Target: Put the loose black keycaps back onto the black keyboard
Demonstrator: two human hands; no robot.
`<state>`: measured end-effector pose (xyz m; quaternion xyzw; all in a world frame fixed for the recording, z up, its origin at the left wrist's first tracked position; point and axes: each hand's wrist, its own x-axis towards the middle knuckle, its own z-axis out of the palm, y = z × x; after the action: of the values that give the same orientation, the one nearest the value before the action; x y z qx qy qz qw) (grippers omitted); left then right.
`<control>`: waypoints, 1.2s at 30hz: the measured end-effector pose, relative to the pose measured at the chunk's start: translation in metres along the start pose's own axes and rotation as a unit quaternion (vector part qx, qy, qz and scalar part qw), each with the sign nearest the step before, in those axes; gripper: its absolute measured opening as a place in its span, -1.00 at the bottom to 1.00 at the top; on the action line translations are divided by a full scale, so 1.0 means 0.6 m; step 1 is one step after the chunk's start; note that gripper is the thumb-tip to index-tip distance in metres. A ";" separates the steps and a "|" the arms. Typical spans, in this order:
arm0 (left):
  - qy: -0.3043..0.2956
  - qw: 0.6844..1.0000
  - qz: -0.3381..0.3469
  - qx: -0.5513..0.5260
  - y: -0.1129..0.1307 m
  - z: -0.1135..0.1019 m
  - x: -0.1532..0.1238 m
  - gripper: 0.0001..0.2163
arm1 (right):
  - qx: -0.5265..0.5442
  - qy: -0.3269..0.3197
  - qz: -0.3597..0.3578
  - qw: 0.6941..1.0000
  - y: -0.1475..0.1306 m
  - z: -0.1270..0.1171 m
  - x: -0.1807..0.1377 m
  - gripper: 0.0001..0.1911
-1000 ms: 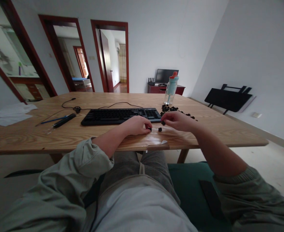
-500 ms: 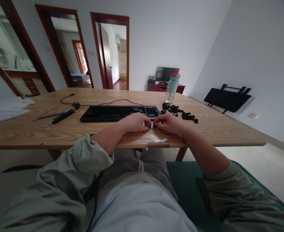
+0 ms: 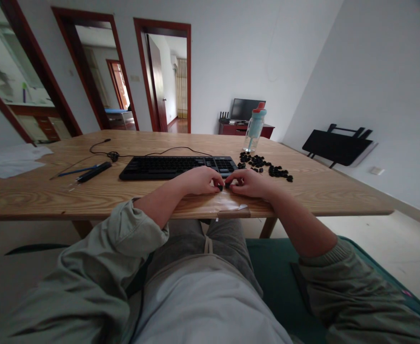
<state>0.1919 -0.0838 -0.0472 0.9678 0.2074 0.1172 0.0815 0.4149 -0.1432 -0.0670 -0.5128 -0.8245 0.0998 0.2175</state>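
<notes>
Just in front of the black keyboard (image 3: 160, 167), my two hands are close together over the table's front edge. My left hand (image 3: 203, 180) pinches a small black keycap (image 3: 220, 188) between thumb and fingertips. Facing it, my right hand (image 3: 247, 183) grips another black keycap (image 3: 227, 185); a narrow gap separates the two pieces. Many loose black keycaps (image 3: 279, 173) lie scattered beyond my right hand, right of the keyboard. My fingers partly cover both held pieces, and my left hand hides part of the keyboard's front edge.
A clear bottle with a red and blue top (image 3: 255, 128) stands behind the loose keycaps. To the left lie a black-handled tool (image 3: 94, 172), a blue pen-like stick (image 3: 77, 170), a cable (image 3: 113, 155) and white paper (image 3: 13, 160). Tape (image 3: 233, 213) covers part of the wooden table's edge (image 3: 320, 210).
My right hand and its keycap have shifted very slightly. Both hands keep their pinch in nearly the same spot; the keyboard and loose keycaps stay put.
</notes>
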 end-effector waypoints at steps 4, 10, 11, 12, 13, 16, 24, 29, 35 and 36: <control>0.002 1.000 0.006 0.000 -0.004 0.002 0.002 -0.70 | -0.004 0.000 -0.003 1.000 -0.001 -0.001 0.000 -0.70; 0.003 1.000 -0.004 -0.002 -0.003 0.002 0.002 -0.71 | 0.000 0.006 -0.029 1.000 0.001 0.000 0.001 -0.72; 0.002 1.000 -0.003 -0.002 -0.002 0.002 0.002 -0.71 | 0.005 0.007 -0.031 0.999 0.002 0.000 0.001 -0.72; 0.002 1.000 -0.002 -0.001 -0.002 0.001 0.002 -0.71 | 0.011 0.006 -0.032 0.999 0.002 0.000 0.001 -0.71; 0.002 1.000 0.001 0.001 -0.001 0.001 0.002 -0.71 | 0.018 0.005 -0.030 0.999 0.002 0.001 0.001 -0.71; 0.002 1.000 0.007 0.009 0.001 -0.002 0.000 -0.73 | 0.035 -0.006 -0.031 0.999 0.001 0.001 -0.001 -0.68; 0.000 1.000 0.008 0.010 0.000 -0.002 0.000 -0.71 | 0.017 -0.010 -0.013 1.000 0.000 0.003 0.000 -0.74; -0.004 1.000 0.003 0.005 0.000 -0.001 0.000 -0.72 | -0.005 0.030 -0.014 0.999 -0.001 0.003 0.000 -0.85; 0.014 1.000 -0.015 -0.019 0.003 -0.001 -0.003 -0.74 | 0.028 0.065 -0.030 0.997 -0.006 0.004 -0.002 -0.76; 0.023 0.999 -0.017 -0.021 0.002 -0.001 -0.004 -0.75 | 0.034 0.068 -0.030 0.997 -0.005 0.005 -0.002 -0.77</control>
<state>0.1903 -0.0860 -0.0469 0.9592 0.2234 0.1425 0.0986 0.4115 -0.1454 -0.0686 -0.4856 -0.8190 0.0856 0.2935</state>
